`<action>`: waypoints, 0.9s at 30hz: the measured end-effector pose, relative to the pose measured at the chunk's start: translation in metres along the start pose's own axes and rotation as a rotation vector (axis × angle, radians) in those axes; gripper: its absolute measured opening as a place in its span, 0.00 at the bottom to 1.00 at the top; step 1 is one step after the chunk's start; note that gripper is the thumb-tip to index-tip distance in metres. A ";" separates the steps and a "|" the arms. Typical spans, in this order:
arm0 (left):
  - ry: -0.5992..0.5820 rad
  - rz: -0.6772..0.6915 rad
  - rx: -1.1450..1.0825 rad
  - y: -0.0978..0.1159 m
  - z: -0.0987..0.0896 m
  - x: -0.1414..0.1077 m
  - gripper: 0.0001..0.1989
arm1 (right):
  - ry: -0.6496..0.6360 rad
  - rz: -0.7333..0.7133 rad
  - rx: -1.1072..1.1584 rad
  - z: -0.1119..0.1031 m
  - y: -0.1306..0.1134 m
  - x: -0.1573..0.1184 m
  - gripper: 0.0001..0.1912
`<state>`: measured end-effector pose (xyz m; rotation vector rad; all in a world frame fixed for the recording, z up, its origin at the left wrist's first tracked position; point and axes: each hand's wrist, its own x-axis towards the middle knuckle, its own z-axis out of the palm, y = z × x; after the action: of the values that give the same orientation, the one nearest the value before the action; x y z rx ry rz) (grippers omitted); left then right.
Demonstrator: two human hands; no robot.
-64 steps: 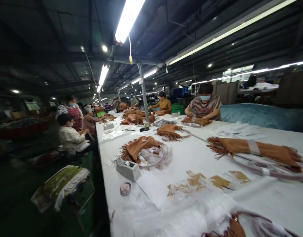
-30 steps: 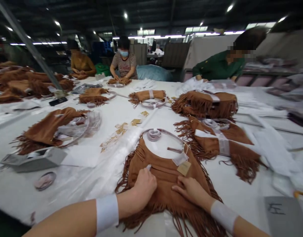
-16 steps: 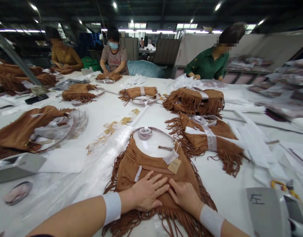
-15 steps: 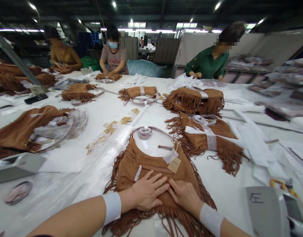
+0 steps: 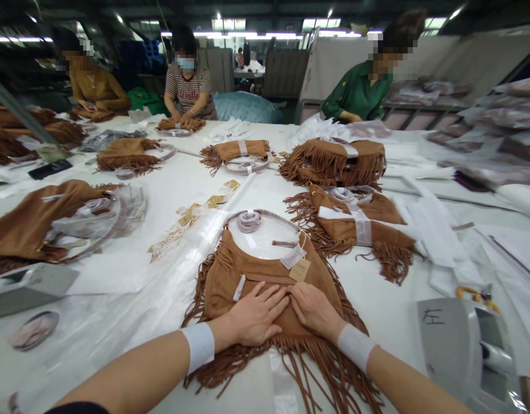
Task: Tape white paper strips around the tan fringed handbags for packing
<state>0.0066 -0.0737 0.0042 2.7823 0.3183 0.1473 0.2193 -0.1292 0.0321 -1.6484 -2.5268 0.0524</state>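
Left hand [image 5: 257, 315] lies flat, fingers spread, on a fringed brown bag [image 5: 265, 269] on the white table [image 5: 392, 305]; right hand [image 5: 315, 309] bends its fingers against it, whether gripping cloth I cannot tell; a grey tape dispenser [image 5: 446, 339] sits rightward, a banded bag [image 5: 382, 232] beyond

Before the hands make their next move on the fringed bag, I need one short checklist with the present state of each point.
1. Fringed bag lying flat on the table: ok.
2. Left hand laid flat on the bag: ok.
3. Right hand touching the bag: ok.
4. Brown tag left uncovered by the hands: ok.
5. Fringe lying straight: not ok, strands splay at the lower edge.
6. Zip fully closed: cannot tell, too small.
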 end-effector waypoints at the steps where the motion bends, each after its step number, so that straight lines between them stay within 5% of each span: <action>1: 0.006 0.002 0.011 0.000 0.000 -0.001 0.35 | 0.041 0.014 -0.010 -0.005 -0.007 -0.004 0.11; 4: 0.030 0.015 0.037 0.002 -0.001 -0.004 0.34 | 0.136 0.047 0.024 -0.026 -0.042 -0.032 0.11; 7: 0.059 0.032 0.048 0.004 -0.006 -0.007 0.30 | 0.024 -0.042 0.110 -0.038 -0.089 -0.076 0.12; 9: 0.085 0.043 0.053 0.006 -0.010 -0.008 0.28 | -0.024 -0.062 0.099 -0.032 -0.114 -0.101 0.21; 11: 0.116 0.060 0.063 0.010 -0.014 -0.010 0.25 | 0.010 0.009 0.074 -0.017 -0.130 -0.116 0.17; 16: 0.133 0.050 0.045 0.022 -0.019 -0.021 0.21 | 0.169 0.125 0.068 0.023 -0.137 -0.120 0.15; 22: 0.007 0.034 -0.012 0.029 -0.020 -0.039 0.48 | 0.237 0.124 0.091 0.032 -0.143 -0.116 0.21; 27: -0.036 0.066 -0.048 0.021 -0.019 -0.042 0.51 | 0.242 0.140 0.104 0.034 -0.151 -0.108 0.17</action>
<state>-0.0322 -0.0969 0.0264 2.7454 0.2118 0.1190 0.1204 -0.2879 0.0037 -1.6762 -2.1936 -0.0026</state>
